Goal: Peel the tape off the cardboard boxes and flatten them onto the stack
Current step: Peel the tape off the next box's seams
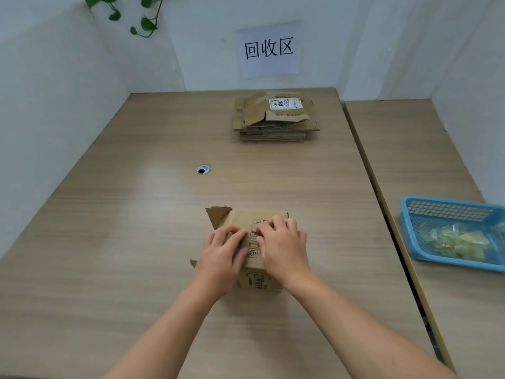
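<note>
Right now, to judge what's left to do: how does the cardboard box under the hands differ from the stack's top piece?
The cardboard box keeps its box shape, one end flap open; the top piece lies flat. The box sits close, under the left hand and right hand; the top piece lies far back, untouched. The top piece bears a white shipping label; the box shows only black print. Both are brown cardboard.

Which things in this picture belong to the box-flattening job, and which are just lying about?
Job: cardboard box; left hand and right hand on it; stack of flattened boxes; blue basket holding what looks like crumpled tape.
Lying about: plant; wall sign; cable hole.
</note>
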